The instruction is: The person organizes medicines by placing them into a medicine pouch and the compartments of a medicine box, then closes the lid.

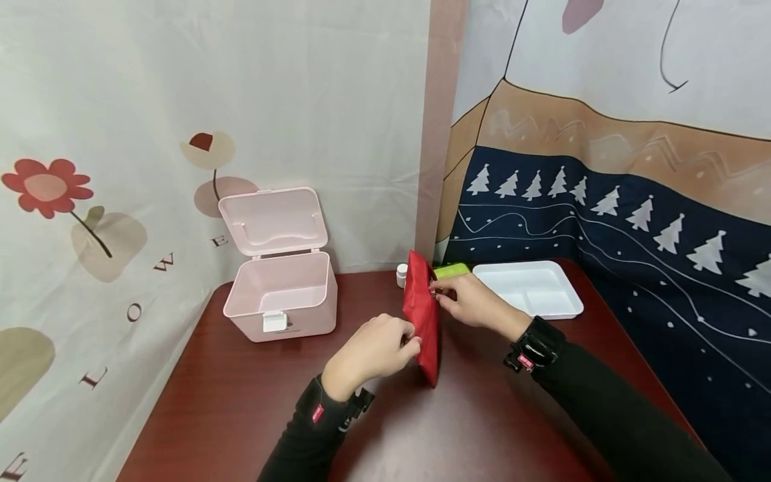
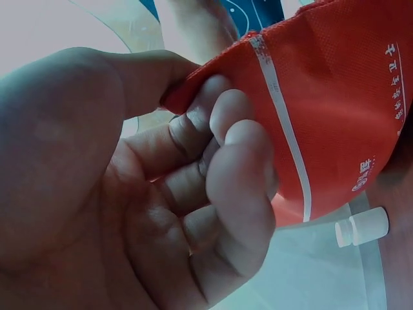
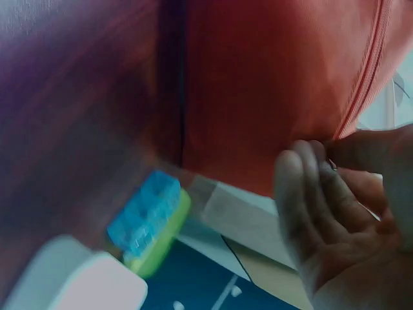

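Here's the red pouch (image 1: 423, 321), standing on edge between my two hands over the middle of the table (image 1: 241, 408), long axis running near to far. My left hand (image 1: 375, 345) pinches its edge from the near left, while my right hand (image 1: 472, 301), the farther one, pinches at the zip (image 3: 368, 71) from the right.
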The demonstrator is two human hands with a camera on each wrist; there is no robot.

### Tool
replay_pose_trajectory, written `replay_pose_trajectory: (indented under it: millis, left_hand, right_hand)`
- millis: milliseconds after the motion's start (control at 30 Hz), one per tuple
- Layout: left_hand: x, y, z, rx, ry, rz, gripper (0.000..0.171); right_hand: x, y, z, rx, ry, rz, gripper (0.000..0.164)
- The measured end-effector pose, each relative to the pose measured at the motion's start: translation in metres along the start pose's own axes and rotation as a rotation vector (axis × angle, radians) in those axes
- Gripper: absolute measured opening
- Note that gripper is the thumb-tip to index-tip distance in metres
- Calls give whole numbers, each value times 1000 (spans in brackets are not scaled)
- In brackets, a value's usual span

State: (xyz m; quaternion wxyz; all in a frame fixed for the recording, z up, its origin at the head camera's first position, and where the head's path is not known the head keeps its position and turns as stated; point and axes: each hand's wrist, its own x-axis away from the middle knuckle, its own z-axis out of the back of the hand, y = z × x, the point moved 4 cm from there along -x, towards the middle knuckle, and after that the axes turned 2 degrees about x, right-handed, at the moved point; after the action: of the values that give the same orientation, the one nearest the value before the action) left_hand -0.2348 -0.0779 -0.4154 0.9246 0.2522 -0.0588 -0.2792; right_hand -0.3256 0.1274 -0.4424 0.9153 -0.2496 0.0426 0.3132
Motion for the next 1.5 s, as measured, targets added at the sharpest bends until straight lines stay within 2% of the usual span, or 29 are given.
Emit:
replay_pose_trajectory:
  millis: [167, 367, 533, 700, 867, 1200, 1333, 1433, 1500]
  left_hand:
    - [1, 1, -3, 2, 6, -19, 40]
    - [1, 2, -3, -9, 16, -36, 40]
    - [1, 1, -2, -10, 18, -31, 39]
    - [0, 0, -2, 5, 10, -22, 39]
    - [0, 0, -1, 1, 17, -31, 40]
    - [0, 2, 0, -13, 39, -53, 41]
    - [-1, 3, 0, -21, 40, -59, 41]
    - [-1, 3, 1, -41, 40, -65, 41]
    - [-1, 4, 1, -54, 39, -68, 41]
  right_hand:
    - [0, -1, 0, 37, -76, 46, 29]
    - [-1, -6, 4, 123, -34, 37, 26]
    - [-1, -9, 9, 107, -11, 1, 23]
    - [-3, -8, 9, 82, -51, 36, 23]
    - [-7, -7, 6, 124, -105, 96, 25]
    - [-10, -8, 7, 242, -106, 113, 11]
    - [-9, -7, 8, 224, -67, 81, 15]
    - [-8, -6, 11, 185, 11, 47, 19]
    - [-9, -6, 13, 173, 62, 35, 16]
